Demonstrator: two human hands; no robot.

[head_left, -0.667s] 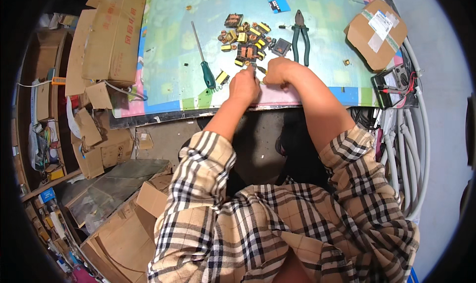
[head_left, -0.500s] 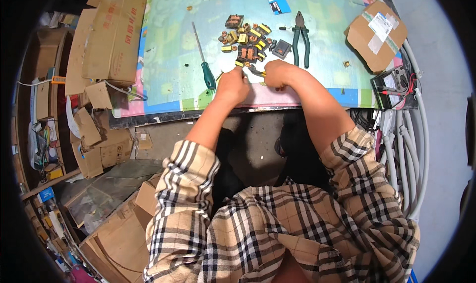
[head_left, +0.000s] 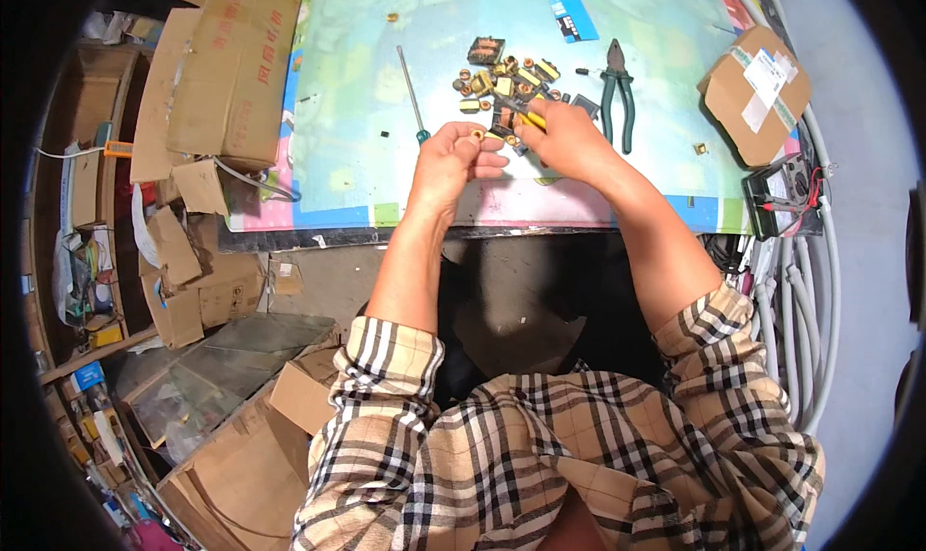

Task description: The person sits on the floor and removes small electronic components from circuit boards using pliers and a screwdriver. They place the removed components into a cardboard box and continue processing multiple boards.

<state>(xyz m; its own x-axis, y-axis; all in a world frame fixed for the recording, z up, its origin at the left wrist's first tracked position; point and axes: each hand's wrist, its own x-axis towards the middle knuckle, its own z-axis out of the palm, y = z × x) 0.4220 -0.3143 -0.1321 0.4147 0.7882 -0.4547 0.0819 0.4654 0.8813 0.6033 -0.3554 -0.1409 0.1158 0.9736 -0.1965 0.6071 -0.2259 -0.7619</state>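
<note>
My left hand (head_left: 451,160) is at the near side of the table, its fingertips pinched on a small copper coil (head_left: 476,135). To its right, my right hand (head_left: 567,144) grips a small hand tool with yellow-and-black handles (head_left: 531,119); its jaws are hard to make out against the parts behind. Just beyond both hands lies a pile of small transformers and coils (head_left: 505,82), yellow, black and copper. A larger black transformer with copper windings (head_left: 486,50) rests at the pile's far edge. My right hand partly covers a dark square part (head_left: 583,105).
Green-handled pliers (head_left: 617,97) lie right of the pile. A screwdriver (head_left: 411,93) lies left, its handle mostly behind my left hand. Farther off is a blue card (head_left: 574,18). A taped cardboard package (head_left: 757,96) and a multimeter (head_left: 775,198) flank the right edge; a large carton (head_left: 236,68) stands left.
My left hand has turned so the coil shows at its fingertips. My right hand has lifted the yellow-handled tool toward the pile. The whole view has shifted slightly.
</note>
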